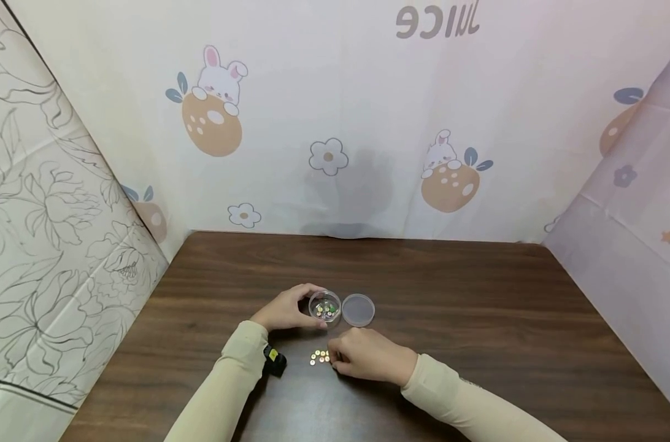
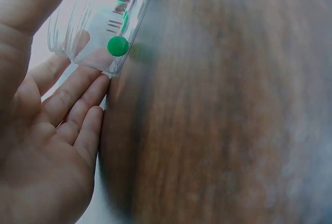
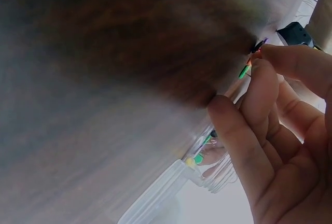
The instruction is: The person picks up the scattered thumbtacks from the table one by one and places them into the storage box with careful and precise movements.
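My left hand (image 1: pixel 288 310) holds a small round clear plastic box (image 1: pixel 325 316) between thumb and fingers, its base on the table. Inside lie several thumbtacks; one with a green head (image 2: pixel 118 46) shows clearly in the left wrist view. Nearer me, several gold-looking thumbtacks (image 1: pixel 317 353) form a loose cluster on the table. The right hand (image 1: pixel 368 355) is at that cluster's right end, its thumb and a finger pinching at a tack that the fingertips mostly hide. In the right wrist view, coloured tack edges (image 3: pixel 244 72) show beside these fingertips.
The round clear lid (image 1: pixel 358 310) lies flat just right of the box. A black device (image 1: pixel 275 361) is on the left wrist. Dark wooden table (image 1: pixel 451 294) surrounds both hands, with a printed curtain (image 1: pixel 368 123) behind it.
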A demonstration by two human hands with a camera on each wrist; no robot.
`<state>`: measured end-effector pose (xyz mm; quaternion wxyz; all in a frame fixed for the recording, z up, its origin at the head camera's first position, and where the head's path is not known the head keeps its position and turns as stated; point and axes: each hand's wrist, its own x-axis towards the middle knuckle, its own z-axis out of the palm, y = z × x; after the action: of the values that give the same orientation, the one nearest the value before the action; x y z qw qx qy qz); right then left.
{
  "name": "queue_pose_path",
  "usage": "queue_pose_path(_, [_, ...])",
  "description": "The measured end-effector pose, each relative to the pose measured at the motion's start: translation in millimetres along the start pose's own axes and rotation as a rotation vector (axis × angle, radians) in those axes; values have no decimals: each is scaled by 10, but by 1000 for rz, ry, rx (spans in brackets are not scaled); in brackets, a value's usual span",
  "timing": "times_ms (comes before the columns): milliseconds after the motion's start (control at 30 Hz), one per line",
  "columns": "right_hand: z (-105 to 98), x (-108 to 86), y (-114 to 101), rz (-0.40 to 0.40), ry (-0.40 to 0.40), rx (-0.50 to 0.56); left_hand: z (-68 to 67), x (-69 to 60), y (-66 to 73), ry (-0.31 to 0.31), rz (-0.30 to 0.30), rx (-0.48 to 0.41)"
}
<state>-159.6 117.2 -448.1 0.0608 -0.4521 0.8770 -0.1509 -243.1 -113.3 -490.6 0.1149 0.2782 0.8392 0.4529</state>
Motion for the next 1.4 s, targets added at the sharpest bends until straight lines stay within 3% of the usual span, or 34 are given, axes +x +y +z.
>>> queue_pose_path(833, [-50, 26, 50, -4, -39, 79, 9, -10, 2, 2, 16, 7])
queue_pose_path(967, [-85, 34, 78, -12, 6, 91, 6, -11, 4, 4, 11, 23])
queue_pose_path(1233, [-119, 84, 186, -30, 172, 144, 6, -19, 14, 0, 7, 24])
queue_pose_path(1400, [-133, 125, 219, -5, 218, 165, 5, -17, 13, -6, 13, 16])
